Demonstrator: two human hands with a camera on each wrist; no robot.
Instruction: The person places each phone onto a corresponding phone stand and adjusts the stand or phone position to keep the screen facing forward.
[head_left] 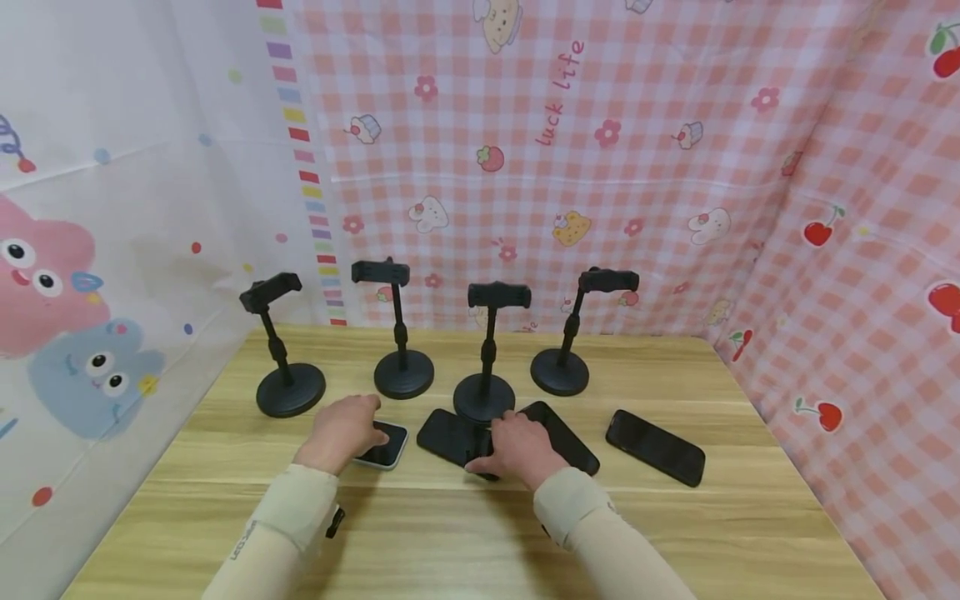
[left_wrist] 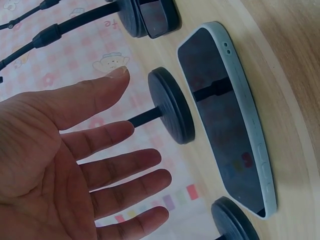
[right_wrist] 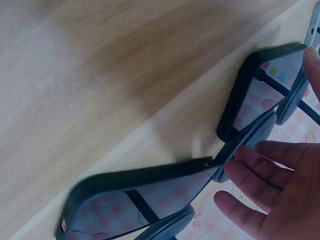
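My left hand point(head_left: 345, 427) hovers palm-down over a phone in a pale case point(head_left: 390, 450) lying screen-up on the wooden table point(head_left: 450, 533). In the left wrist view that hand point(left_wrist: 100, 165) is flat with its fingers spread, clear of the pale-cased phone point(left_wrist: 225, 115). My right hand point(head_left: 517, 446) is over two black phones, one to its left point(head_left: 446, 435) and one to its right point(head_left: 573, 446). The right wrist view shows its fingers point(right_wrist: 250, 165) loosely extended just off the near black phone point(right_wrist: 150, 192), with the other black phone point(right_wrist: 260, 85) beyond.
Four black phone stands with round bases stand in a row behind the phones: far left point(head_left: 291, 390), second point(head_left: 403, 373), third point(head_left: 483, 397), right point(head_left: 559, 372). Another black phone point(head_left: 656, 447) lies at the right. Patterned cloth walls close in the table on three sides.
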